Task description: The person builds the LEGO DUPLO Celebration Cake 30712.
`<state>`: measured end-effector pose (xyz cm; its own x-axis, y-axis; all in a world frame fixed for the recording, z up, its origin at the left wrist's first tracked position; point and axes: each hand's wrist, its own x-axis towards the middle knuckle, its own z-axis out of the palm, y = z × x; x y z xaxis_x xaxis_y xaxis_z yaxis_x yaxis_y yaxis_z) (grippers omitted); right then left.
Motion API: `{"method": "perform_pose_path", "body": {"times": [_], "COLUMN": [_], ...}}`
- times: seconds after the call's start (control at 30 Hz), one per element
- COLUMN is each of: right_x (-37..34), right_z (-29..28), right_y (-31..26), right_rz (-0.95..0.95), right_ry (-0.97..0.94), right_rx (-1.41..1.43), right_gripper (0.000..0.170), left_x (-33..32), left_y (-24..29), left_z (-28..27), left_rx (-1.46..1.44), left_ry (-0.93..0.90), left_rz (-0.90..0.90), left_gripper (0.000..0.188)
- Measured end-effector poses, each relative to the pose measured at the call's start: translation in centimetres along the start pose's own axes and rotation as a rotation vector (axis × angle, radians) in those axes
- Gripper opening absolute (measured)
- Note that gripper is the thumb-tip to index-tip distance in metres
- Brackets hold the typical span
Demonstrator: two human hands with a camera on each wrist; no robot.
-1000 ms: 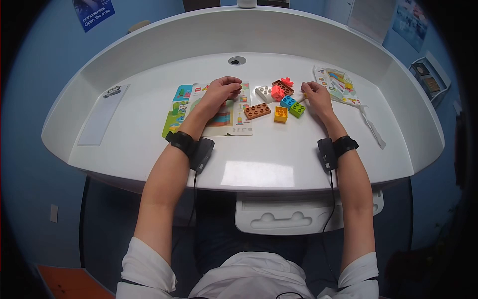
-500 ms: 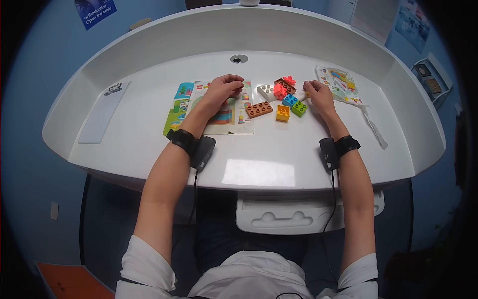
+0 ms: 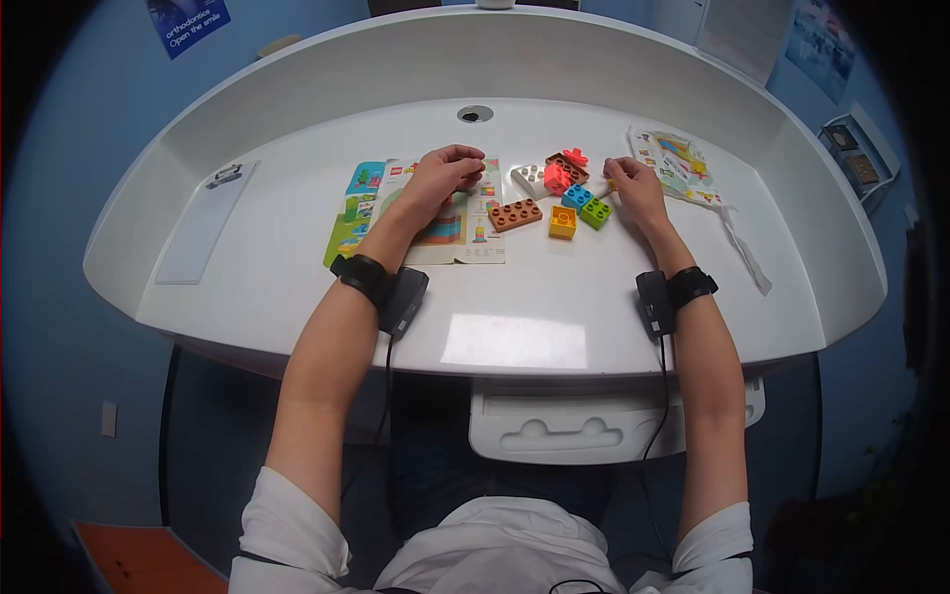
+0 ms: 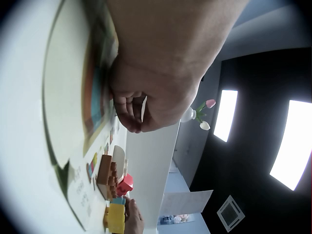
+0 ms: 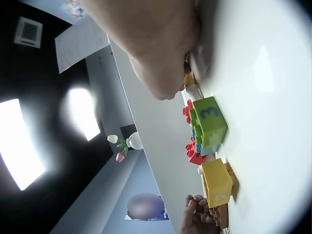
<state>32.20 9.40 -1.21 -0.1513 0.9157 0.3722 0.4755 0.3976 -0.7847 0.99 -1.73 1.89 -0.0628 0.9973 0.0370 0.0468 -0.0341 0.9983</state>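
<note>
My left hand (image 3: pixel 438 186) rests over an open picture booklet (image 3: pixel 480 249) with its fingers loosely curled. In the left wrist view, nothing shows between thumb and fingertips. My right hand (image 3: pixel 641 190) lies by the right side of a brick pile. Close to its fingertips, in the right wrist view, is a small yellow-and-white piece (image 5: pixel 190 81); whether the fingers pinch it I cannot tell. The pile has a green brick (image 3: pixel 595 214) marked 3, a blue brick (image 3: pixel 576 197), a yellow brick (image 3: pixel 562 225), a brown brick (image 3: pixel 515 215), a whitish piece (image 3: pixel 529 179) and red pieces (image 3: pixel 556 179).
A crumpled printed plastic bag (image 3: pixel 683 170) lies right of the right hand. Far left is a clipboard (image 3: pixel 210 233). A raised white wall (image 3: pixel 356 94) curves around the back of the desk, and a round cable hole (image 3: pixel 475 115) sits before it.
The head view has shifted very slightly. Both hands and the bricks keep their places.
</note>
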Motion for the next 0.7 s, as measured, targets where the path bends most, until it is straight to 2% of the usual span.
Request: {"method": "perform_pose_path", "body": {"times": [0.7], "right_x": [-0.1], "right_z": [0.0], "right_y": [-0.4], "right_rz": [0.007], "right_ry": [0.005], "right_rx": [0.007], "right_gripper": [0.041], "left_x": [0.6], "left_y": [-0.6], "left_z": [-0.3], "left_rx": [-0.063], "left_ry": [-0.025], "left_rz": [0.024], "left_gripper": [0.026]}}
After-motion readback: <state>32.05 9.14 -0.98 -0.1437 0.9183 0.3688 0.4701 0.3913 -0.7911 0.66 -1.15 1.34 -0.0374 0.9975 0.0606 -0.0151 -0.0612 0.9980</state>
